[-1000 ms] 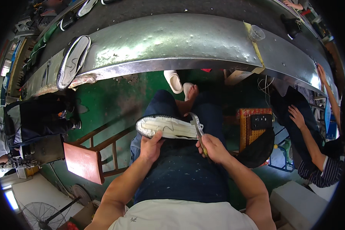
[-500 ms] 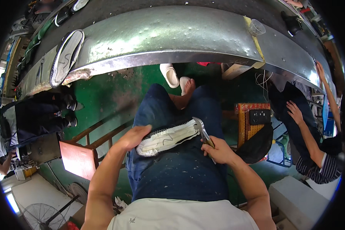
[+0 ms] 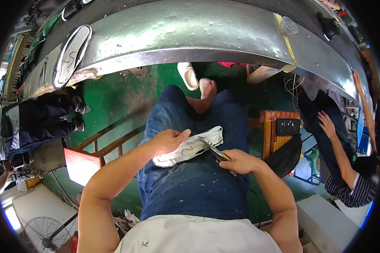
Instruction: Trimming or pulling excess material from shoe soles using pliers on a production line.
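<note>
Shoe upper [image 3: 190, 149]: over the person's lap, its pale underside facing up and a dark wavy line showing on it; it slants from lower left to upper right, between the two hands.
Left hand [image 3: 169, 141]: at the far edge of the shoe upper, left of its middle, thumb and fingertips pointing right along that edge; some fingers are hidden, so I cannot tell whether it grips the upper or only steadies it.
Right hand [image 3: 237, 161]: just off the near right side of the shoe upper, fingers wrapped firmly around the handle of the pincers.
Pincers [image 3: 215, 152]: curved metal head over the upper's right half, yellowish handle leading back into the palm; whether the jaws bite the material is too small to tell.
Jeans [image 3: 190, 189]: dark blue, flecked with pale specks, beneath the work.
Metal bench [image 3: 190, 31]: beyond the knees, with a second shoe upper [image 3: 71, 57] on its left part, underside up, and a clear plastic cup [image 3: 288, 26] near a yellow strip [image 3: 289, 48] on the right.
Green floor [image 3: 114, 99]: under the bench, a white clog [image 3: 187, 76] lying by the person's foot.
</note>
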Available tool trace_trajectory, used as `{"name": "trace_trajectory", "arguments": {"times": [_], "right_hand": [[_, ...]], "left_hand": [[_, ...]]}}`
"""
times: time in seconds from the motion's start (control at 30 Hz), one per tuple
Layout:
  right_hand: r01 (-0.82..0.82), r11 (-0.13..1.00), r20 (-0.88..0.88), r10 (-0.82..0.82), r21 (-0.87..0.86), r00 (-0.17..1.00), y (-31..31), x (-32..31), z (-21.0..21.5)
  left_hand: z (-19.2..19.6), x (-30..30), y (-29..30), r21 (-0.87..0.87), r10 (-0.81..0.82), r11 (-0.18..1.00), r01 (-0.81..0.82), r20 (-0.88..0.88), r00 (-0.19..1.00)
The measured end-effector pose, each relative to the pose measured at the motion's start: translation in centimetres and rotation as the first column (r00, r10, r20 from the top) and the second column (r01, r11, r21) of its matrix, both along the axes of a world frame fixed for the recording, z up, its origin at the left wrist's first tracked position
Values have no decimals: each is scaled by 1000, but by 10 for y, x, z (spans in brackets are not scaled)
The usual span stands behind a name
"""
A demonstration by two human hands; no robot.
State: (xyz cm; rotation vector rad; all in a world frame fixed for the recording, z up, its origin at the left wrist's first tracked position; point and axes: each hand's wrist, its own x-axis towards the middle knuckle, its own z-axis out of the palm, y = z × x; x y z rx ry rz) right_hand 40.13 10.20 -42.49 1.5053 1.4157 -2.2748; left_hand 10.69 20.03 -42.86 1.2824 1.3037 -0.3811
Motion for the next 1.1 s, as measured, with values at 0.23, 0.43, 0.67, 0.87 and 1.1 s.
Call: {"name": "trace_trajectory", "arguments": {"times": [0.23,0.43,0.67,0.87,1.1], "right_hand": [[-119,856,234,-3,504,972,-33,-14,-1],[-308,863,456,104,400,884,-35,-22,11],[577,775,-57,-584,257,810,-29,-7,31],[62,920,221,-157,386,963,-12,-28,-12],[45,880,157,-135,472,978,-31,-40,-31]], "left_hand": [[-6,9,-5,72,-60,995,68,-105,993],[7,23,-5,156,-224,954,256,-199,954],[-6,12,-13,207,-148,960,189,-200,969],[-22,5,-9,205,-145,966,155,-64,987],[-22,-2,-14,179,-119,978,110,36,992]]}}
